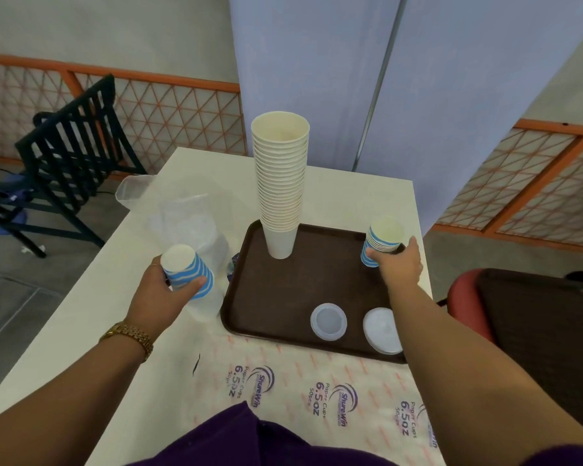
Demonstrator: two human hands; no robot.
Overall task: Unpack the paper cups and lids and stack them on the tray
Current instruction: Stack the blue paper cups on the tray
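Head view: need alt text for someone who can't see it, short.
A person's right hand grips a short stack of blue-striped cups at the far right of a brown tray, while the left hand holds more striped cups over the white table. The tray also holds a tall white cup stack and two lids.

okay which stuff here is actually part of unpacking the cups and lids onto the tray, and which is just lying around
Part of the job: tray, tall cup stack, striped cups in the left hand and right hand, two lids, lid bag, cup wrapper.
Lying about: black chair, red seat.
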